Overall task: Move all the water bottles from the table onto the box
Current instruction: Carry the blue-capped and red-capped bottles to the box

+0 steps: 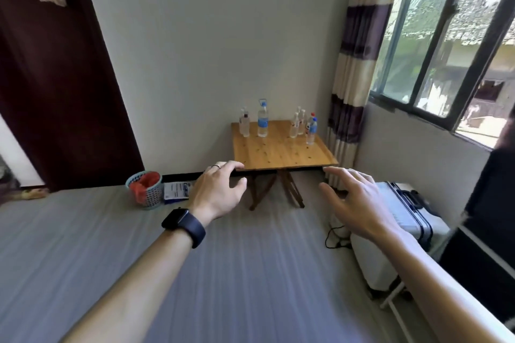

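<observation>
clear water bottles (262,120) stand upright on wooden table (281,149).

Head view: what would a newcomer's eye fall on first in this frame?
Two bare arms reach forward across the foreground: the left hand, a black wristwatch on its wrist, and the right hand, both spread and empty. Beyond them, against the far wall, a small light wooden folding table holds clear plastic water bottles, the tallest blue-labelled bottle at back left.
</observation>
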`<state>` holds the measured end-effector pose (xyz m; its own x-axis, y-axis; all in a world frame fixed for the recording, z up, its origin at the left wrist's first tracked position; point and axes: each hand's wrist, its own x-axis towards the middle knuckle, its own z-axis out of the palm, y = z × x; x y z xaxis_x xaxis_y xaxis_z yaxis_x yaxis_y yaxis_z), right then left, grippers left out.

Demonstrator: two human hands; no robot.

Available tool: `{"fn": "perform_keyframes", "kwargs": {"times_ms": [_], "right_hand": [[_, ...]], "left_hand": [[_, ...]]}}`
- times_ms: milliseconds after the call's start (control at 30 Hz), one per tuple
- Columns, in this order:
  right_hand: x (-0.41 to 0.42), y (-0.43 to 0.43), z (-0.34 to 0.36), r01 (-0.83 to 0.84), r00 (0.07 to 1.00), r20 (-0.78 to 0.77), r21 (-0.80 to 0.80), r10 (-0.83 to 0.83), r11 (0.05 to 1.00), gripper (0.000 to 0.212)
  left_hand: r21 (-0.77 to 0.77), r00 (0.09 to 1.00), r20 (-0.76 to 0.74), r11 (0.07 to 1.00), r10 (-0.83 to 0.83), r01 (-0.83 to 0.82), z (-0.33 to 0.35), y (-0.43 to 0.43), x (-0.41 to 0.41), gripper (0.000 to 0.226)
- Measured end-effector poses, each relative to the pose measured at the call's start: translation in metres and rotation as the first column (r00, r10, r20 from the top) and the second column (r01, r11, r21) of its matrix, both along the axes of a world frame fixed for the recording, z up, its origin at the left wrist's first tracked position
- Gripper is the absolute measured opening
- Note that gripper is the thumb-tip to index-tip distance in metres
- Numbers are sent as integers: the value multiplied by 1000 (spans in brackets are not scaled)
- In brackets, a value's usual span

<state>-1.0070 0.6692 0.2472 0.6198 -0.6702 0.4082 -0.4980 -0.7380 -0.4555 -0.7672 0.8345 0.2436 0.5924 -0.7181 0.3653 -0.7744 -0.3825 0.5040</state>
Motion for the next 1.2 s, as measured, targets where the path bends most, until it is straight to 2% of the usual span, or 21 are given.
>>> {"fn": "perform_keyframes", "kwargs": {"times_ms": [467,767,1200], "right_hand": [[191,-193,-45,6,1000,18,114,-8,993,44],[278,-377,-67,18,998,48,212,-29,977,46],[404,-626,-98,121,992,-58,237,-110,964,47]], "left_hand": [[83,999,-53,997,-4,9,-31,-192,199,34],[99,994,-112,995,-19,30,-45,-377,292,34],[125,945,-270,966,-186,225,-108,-662,406,36]]}}
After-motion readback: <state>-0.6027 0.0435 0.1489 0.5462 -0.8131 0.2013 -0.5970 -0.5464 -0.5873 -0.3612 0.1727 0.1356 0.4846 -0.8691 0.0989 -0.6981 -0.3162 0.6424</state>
